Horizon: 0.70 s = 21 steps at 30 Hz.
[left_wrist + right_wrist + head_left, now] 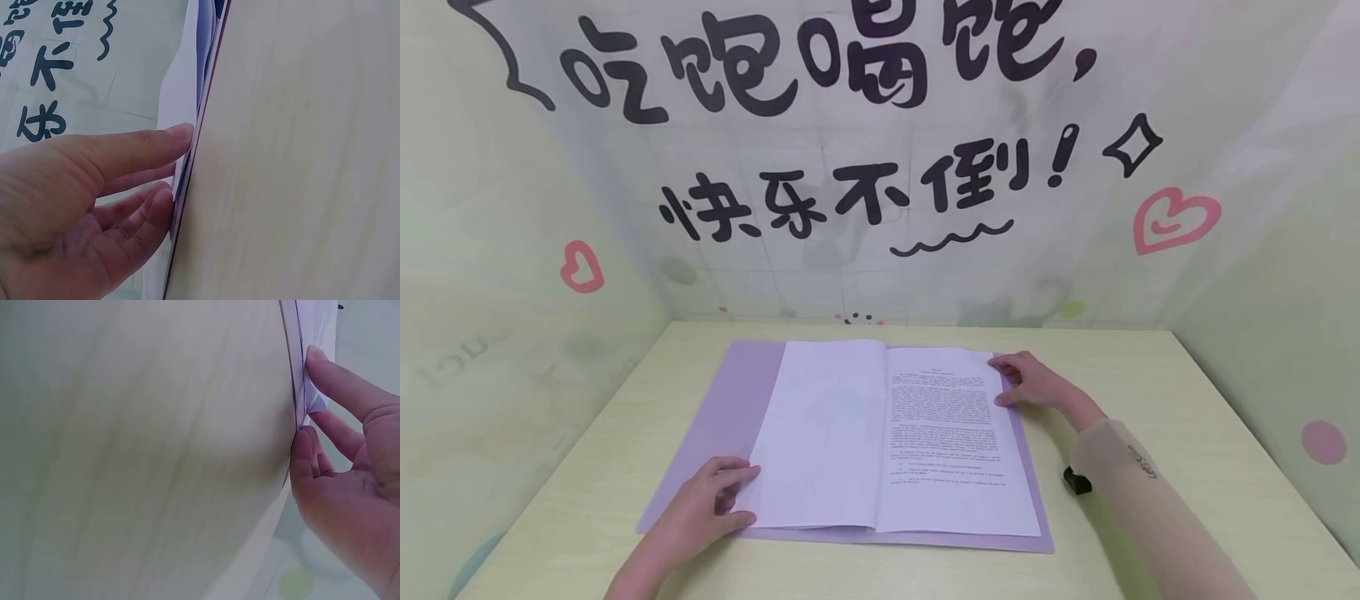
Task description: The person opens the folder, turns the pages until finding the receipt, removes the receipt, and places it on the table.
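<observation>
A purple folder lies spread on the table with white sheets in it. The left page looks blank apart from faint show-through; dense print fills much of the right page. My left hand rests at the lower left edge of the left page, thumb and fingers apart. In the left wrist view its thumb touches the paper edge. At the upper right edge of the printed page is my right hand, thumb and forefinger spaced apart on the paper. Between them the sheet bends slightly in the right wrist view.
A small black object sits on the pale wooden table near the right forearm, partly covered by the sleeve. A printed cloth backdrop with large black characters closes off the back and both sides.
</observation>
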Tool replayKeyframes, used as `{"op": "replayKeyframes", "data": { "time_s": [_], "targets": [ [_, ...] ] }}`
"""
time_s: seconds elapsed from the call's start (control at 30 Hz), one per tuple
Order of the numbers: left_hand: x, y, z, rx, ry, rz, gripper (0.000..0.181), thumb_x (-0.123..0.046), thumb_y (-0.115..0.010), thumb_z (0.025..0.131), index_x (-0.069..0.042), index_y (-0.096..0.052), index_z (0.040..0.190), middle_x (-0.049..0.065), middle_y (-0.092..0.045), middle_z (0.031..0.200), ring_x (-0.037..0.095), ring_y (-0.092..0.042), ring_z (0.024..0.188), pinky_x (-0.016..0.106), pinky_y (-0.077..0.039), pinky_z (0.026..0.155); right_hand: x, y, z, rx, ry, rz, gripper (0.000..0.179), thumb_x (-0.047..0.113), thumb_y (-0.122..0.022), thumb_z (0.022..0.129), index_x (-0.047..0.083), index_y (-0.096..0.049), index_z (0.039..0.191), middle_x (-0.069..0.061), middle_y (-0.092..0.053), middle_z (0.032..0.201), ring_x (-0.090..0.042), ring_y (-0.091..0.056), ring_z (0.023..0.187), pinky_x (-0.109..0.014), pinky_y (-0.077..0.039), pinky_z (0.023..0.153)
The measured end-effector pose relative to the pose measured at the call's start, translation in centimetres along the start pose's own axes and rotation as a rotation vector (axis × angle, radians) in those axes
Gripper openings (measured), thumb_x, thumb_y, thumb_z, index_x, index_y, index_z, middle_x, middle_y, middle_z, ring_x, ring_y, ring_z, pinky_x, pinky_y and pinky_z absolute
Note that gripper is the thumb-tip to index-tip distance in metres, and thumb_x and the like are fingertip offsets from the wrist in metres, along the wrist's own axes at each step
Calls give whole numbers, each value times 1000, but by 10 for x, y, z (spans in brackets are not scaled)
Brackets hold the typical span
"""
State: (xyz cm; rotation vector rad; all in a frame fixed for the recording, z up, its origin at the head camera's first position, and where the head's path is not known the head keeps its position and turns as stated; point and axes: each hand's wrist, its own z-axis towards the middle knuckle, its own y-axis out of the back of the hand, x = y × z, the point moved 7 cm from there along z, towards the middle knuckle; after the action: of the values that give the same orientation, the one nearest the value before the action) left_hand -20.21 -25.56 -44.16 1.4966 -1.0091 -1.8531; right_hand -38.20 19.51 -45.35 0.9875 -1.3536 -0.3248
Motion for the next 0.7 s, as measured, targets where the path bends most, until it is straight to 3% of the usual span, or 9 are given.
{"op": "replayKeyframes", "data": {
  "time_s": [0.13, 0.27, 0.5, 0.7],
  "targets": [
    [0, 1, 0, -5, -10, -2, 54, -13, -87, 71, 0, -68, 121, 13, -59, 125, -2, -50, 82, 18, -50, 72, 0, -1, -1, -12, -24, -7, 69, 12, -77, 84, -5, -45, 143, -26, -45, 138, -36, -43, 122, -56, -36, 111],
    [0, 0, -1, -7, -15, -4, 54, -14, -87, 71, 0, -68, 120, 13, -59, 124, -2, -51, 83, 18, -51, 72, 2, -2, -3, -30, -30, -39, 67, 12, -77, 84, -4, -47, 142, -24, -45, 132, -33, -43, 115, -50, -39, 103],
    [1, 1, -1, -12, -16, -2, 54, -13, -87, 70, 0, -69, 119, 13, -59, 123, -3, -50, 82, 18, -51, 72, 5, -3, -4, -40, -28, -67, 63, 9, -76, 85, -1, -49, 140, -18, -54, 119, -28, -49, 104, -42, -44, 93],
    [0, 1, 0, -13, -20, -7, 54, -13, -87, 70, 0, -69, 120, 13, -59, 124, -2, -50, 82, 18, -51, 72, 3, -3, -5, -43, -50, -47, 64, 10, -76, 85, 2, -47, 142, -16, -59, 115, -27, -53, 103, -40, -47, 93]
  ]
}}
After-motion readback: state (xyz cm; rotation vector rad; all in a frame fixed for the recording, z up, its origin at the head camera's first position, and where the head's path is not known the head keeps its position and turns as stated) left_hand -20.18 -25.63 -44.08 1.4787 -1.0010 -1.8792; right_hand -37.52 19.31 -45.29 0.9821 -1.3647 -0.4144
